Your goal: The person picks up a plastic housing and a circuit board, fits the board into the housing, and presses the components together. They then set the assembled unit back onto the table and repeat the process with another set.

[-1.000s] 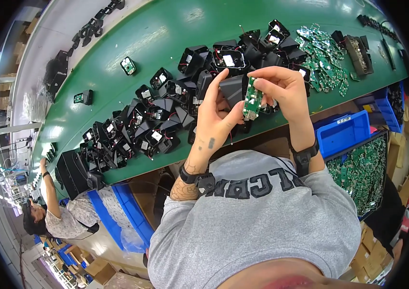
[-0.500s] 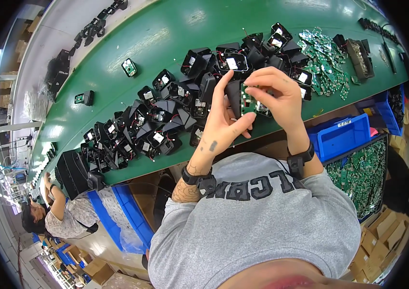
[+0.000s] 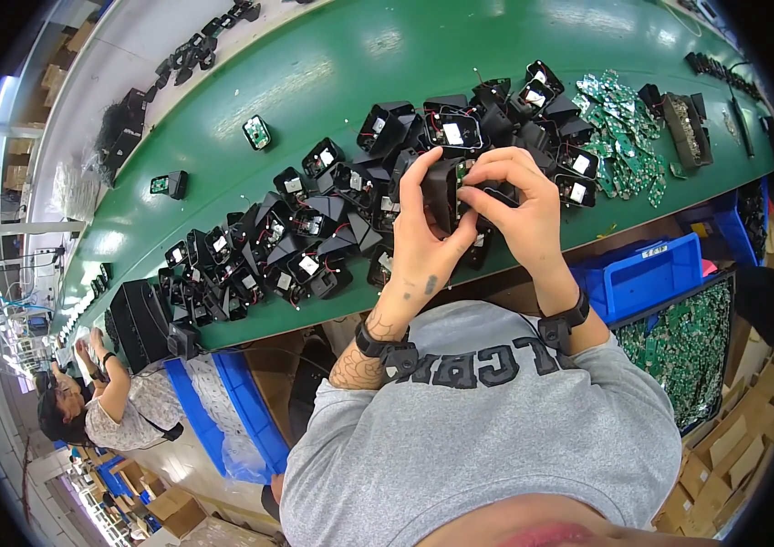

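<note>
Both my hands meet over the near side of the green work surface. My left hand [image 3: 423, 246] is closed round a black plastic housing [image 3: 440, 196], thumb at its near end and fingers at its far end. A green circuit board [image 3: 462, 171] shows as a narrow strip at the housing's open side. My right hand [image 3: 525, 205] pinches at that board with thumb and fingertips; the fingers hide most of it. Close beyond my hands lies a heap of black housings [image 3: 309, 223], several with white parts and red wires inside.
Loose circuit boards [image 3: 619, 128] are piled on the right, beside a box of small parts [image 3: 686, 129]. Blue bins [image 3: 642, 273] and a crate of boards [image 3: 679, 351] stand below the bench's right edge. Two housings with boards [image 3: 257, 133] lie apart. Another person [image 3: 122, 401] works at far left.
The housing in my left hand has turned, so its black side faces me more and the board shows less. My right fingers have shifted slightly nearer along the board.
</note>
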Available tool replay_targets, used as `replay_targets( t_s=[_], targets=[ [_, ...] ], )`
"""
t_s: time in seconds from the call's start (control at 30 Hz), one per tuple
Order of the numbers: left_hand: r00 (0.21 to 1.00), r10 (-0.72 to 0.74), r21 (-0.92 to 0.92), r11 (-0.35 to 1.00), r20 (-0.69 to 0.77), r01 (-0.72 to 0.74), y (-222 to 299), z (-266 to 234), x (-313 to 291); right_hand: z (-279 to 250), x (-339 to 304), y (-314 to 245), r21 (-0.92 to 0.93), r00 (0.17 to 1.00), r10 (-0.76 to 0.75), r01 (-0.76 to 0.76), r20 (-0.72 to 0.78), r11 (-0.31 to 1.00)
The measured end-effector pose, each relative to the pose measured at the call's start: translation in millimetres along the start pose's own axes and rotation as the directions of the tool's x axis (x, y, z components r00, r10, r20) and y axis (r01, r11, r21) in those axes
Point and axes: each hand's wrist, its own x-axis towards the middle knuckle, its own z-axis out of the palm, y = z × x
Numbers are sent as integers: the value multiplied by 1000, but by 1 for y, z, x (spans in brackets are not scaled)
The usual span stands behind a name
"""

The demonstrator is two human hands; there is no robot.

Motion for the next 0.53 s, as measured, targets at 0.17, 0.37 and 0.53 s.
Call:
replay_targets(
  t_s=[0.17, 0.37, 0.53],
  targets=[
    [999, 47, 137, 989, 25, -50, -2, -6, 1, 6, -1, 2, 170, 995, 97, -95, -7, 981],
    [967, 222, 74, 974, -122, -214, -5, -8, 10, 4, -4, -8, -92, 876, -480, 481, 37, 872],
    [988, 60, -98, 992, -144, -74, 3, -5, 4, 7, -8, 2, 579, 926, 347, -366, 148, 729]
  ],
)
